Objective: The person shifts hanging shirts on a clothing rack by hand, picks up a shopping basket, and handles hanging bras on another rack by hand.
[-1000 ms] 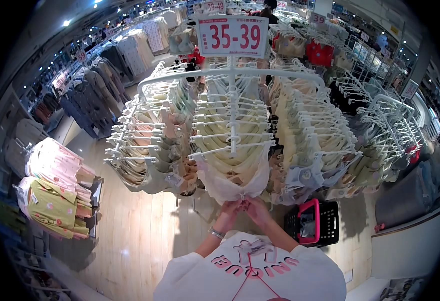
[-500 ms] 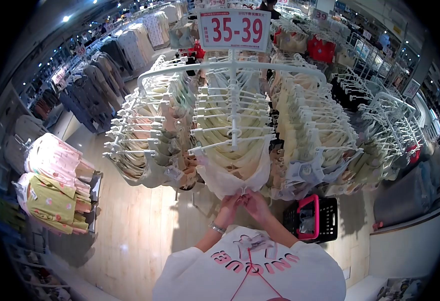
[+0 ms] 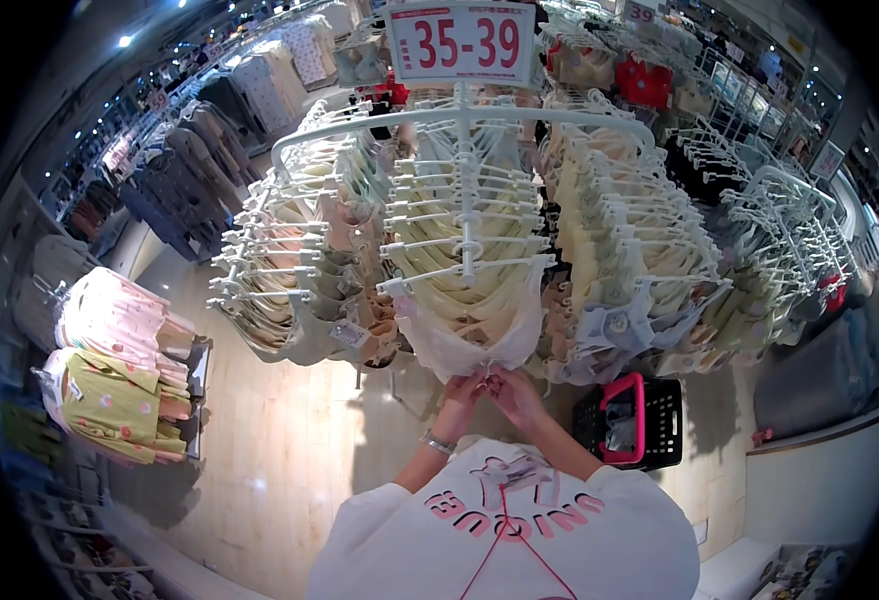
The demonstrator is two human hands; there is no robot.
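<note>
The front white bra [image 3: 479, 350] hangs from a white hanger [image 3: 464, 270] in the middle row of the rack. At its lower centre edge, my left hand [image 3: 462, 390] and my right hand [image 3: 511, 392] meet, fingers pinched on the fabric. A silver watch or bracelet [image 3: 437, 442] is on my left wrist. Behind the white bra hang pale yellow-green ones [image 3: 459, 215]. My fingertips are small in view, and their exact grip is partly hidden.
A black basket with a pink handle [image 3: 664, 425] stands on the floor at the right. Rows of bras flank the middle one under a 35-39 sign [image 3: 461, 45]. Pink clothes [image 3: 114, 315] and a green top [image 3: 114, 405] hang at the left.
The view has shifted slightly, so the sign and rack sit higher. Both hands stay together at the white bra's lower edge. The person at the top has left the view.
</note>
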